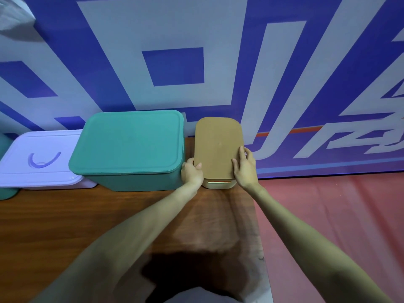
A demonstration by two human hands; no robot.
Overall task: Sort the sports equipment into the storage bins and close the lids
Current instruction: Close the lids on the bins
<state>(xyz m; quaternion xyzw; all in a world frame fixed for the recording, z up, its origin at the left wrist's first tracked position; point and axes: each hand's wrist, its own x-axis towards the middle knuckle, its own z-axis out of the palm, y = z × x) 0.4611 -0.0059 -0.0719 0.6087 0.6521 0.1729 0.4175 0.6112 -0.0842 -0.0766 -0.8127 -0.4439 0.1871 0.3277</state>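
A tan lid [218, 145] lies on top of a small cream bin [219, 184] at the far right end of the wooden table [65, 219]. My left hand [191, 173] grips the lid's near left edge, thumb on top. My right hand [246, 169] holds its right edge, fingers over the rim. To the left stands a large teal bin [131, 178] with its teal lid [129, 141] on. Further left sits a white bin with its lid [41, 158] on, showing a purple handle. No sports equipment is visible.
A blue and white banner wall [218, 62] rises right behind the bins. The table's right edge runs just right of the cream bin, with red floor [328, 215] beyond. A teal object [6, 193] pokes in at the far left edge.
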